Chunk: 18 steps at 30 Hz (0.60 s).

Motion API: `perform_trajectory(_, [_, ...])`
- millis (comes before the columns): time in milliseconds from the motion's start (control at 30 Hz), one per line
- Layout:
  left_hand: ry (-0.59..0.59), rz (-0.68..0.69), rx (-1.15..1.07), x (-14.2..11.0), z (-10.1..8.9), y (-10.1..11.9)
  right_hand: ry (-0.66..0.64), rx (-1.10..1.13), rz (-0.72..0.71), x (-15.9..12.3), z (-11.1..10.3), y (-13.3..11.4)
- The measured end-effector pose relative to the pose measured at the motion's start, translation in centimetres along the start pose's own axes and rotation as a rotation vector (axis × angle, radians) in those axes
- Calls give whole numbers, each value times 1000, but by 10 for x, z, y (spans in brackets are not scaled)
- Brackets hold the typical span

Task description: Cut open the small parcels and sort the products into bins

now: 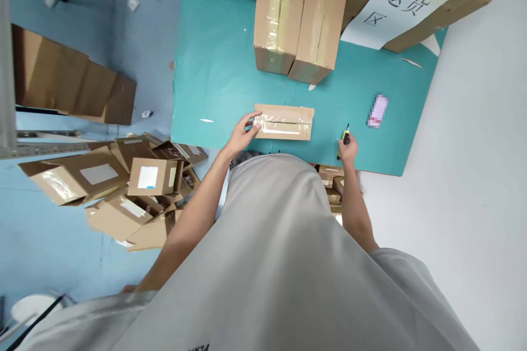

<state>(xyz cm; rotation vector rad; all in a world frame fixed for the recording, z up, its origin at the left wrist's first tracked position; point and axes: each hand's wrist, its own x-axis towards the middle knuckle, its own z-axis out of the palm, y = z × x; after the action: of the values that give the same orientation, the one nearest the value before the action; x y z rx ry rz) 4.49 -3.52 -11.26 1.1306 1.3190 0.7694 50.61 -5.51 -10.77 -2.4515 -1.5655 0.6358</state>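
A small taped cardboard box [284, 122] lies flat near the front edge of the green table, with a dark lengthwise line along its top seam. My left hand [244, 132] grips its left end, the thumb and fingers resting at the edge. To the right of the box, my right hand [349, 149] is closed around a yellow and black utility knife [346, 136], whose tip points away from me. The knife is apart from the box, near the table's front edge.
Two taller taped boxes [280, 16] stand behind on the green table [214, 66]. A large carton bears a handwritten paper sign [403, 3]. A blurred pink item [377, 111] lies at right. Opened cartons [142, 214] pile up on the left floor; a white wall [473, 175] borders the right.
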Motion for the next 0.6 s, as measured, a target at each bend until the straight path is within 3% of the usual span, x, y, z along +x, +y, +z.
perform_trajectory(167, [-16, 18, -25, 1, -4, -7, -183, 289, -218, 5, -19, -97])
perform_trajectory(233, [-9, 19, -37, 0, -3, -9, -309, 235, -365, -2, -30, -143])
perform_trajectory(367, [16, 15, -74, -5, 4, -12, -510, -95, -719, -20, -38, -226])
perform_trajectory(467, [24, 24, -98, -9, 9, -13, -628, -309, -848, -26, -30, -265])
perform_trajectory(600, [32, 37, -106, -11, 11, -12, -701, -498, -965, -26, -21, -288])
